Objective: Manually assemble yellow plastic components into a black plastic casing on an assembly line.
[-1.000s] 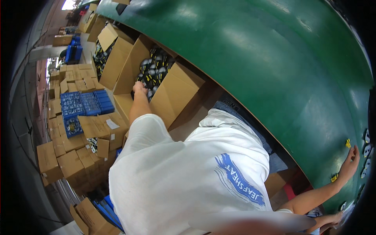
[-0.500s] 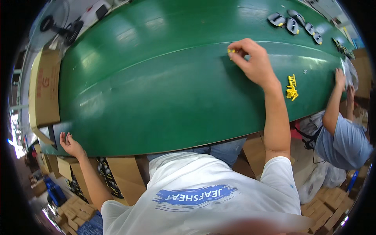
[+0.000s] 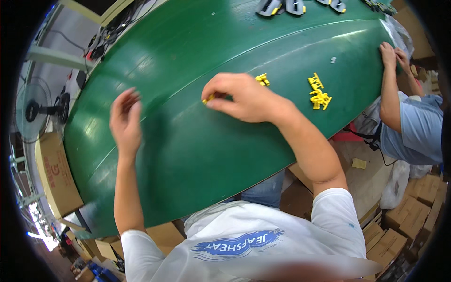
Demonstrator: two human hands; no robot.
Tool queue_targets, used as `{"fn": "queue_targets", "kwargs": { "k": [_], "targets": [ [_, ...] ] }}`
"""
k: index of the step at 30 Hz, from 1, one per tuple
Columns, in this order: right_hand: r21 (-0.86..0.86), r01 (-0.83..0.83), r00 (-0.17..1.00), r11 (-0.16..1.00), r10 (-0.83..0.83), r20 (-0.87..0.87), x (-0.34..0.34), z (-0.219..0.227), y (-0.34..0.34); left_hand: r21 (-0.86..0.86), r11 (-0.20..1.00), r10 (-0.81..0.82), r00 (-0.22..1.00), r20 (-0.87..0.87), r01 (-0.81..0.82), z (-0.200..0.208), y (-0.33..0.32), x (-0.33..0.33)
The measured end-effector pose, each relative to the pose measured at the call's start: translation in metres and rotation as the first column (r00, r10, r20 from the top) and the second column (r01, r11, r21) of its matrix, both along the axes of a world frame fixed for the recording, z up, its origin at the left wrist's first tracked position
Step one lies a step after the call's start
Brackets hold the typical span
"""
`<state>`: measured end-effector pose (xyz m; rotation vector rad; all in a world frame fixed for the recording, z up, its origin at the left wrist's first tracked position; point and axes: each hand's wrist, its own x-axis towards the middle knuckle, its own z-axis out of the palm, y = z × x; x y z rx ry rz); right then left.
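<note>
My right hand (image 3: 246, 97) is over the middle of the green table (image 3: 197, 155), thumb and fingers pinched on a small yellow plastic piece (image 3: 207, 99). Most of that piece is hidden by the fingertips. My left hand (image 3: 126, 122) is raised over the table's left part, slightly blurred, its fingers loosely bent and apart from the thumb; nothing shows in it. Just right of my right hand lie a few yellow pieces (image 3: 262, 79). Farther right is a loose pile of yellow plastic pieces (image 3: 320, 100).
Grey-and-black shells with yellow tabs (image 3: 295, 5) lie at the far edge. A small clear bit (image 3: 333, 60) is beyond the yellow pile. On the right, a co-worker's hands (image 3: 389, 55) are by a plastic bag (image 3: 398, 35). A cardboard box (image 3: 57, 174) and fan (image 3: 33, 110) stand left.
My left hand has risen from the table's near left edge to over the table. The right hand has come left with the yellow piece; yellow pieces now show beside it. The view has turned.
</note>
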<state>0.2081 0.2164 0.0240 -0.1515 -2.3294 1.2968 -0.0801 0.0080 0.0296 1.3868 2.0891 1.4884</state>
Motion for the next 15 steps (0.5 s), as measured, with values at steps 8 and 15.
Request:
{"fn": "queue_targets", "kwargs": {
  "k": [8, 15],
  "targets": [
    [0.031, -0.025, 0.985, 0.999, 0.020, 0.170, -0.007, -0.003, -0.005, 0.110, 0.923, -0.310, 0.880, -0.361, 0.370, -0.009, 0.326, 0.144],
    [-0.126, -0.068, 0.978, 0.990, 0.091, 0.187, 0.001, 0.012, 0.006, -0.605, 0.796, -0.326, 0.857, -0.399, 0.021, 0.000, 0.428, 0.161]
  ]
}}
